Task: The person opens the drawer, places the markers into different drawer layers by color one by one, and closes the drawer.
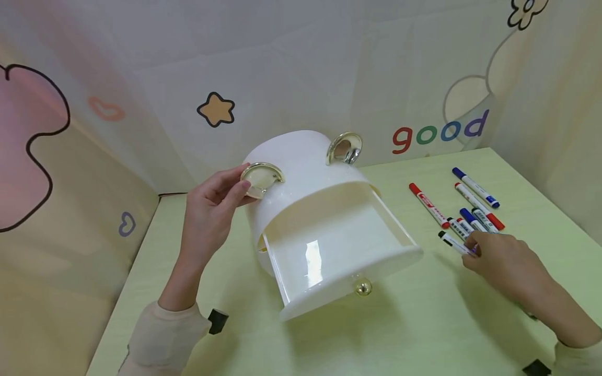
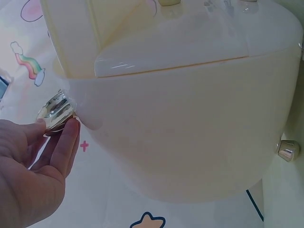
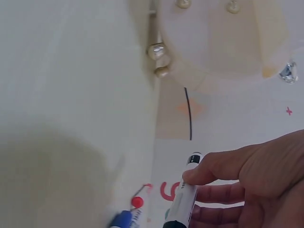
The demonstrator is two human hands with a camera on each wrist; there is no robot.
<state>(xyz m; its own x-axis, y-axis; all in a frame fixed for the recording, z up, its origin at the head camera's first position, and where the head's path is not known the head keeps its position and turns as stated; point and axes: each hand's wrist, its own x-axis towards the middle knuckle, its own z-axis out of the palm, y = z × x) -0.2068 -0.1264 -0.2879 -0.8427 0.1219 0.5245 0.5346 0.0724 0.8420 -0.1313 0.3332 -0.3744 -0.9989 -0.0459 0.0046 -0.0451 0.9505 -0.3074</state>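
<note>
A white rounded box (image 1: 293,156) with two gold ear-shaped pieces stands mid-table, its front drawer (image 1: 338,230) pulled out with only a glossy bare floor showing. My left hand (image 1: 207,219) pinches the left gold ear (image 1: 261,178) between thumb and fingers; the left wrist view shows this grip (image 2: 57,114) beside the box's side. Over on the right, my right hand (image 1: 510,263) holds a white marker with a black cap (image 1: 452,242), at the near side of a group of markers. In the right wrist view, thumb and fingers pinch this marker (image 3: 183,202) along its barrel.
Several markers with red, blue and black caps lie on the right of the table, among them a red one (image 1: 428,205) and a blue one (image 1: 475,187). A gold ball knob (image 1: 363,286) juts from the drawer front. A patterned curtain (image 1: 301,78) rises behind the table.
</note>
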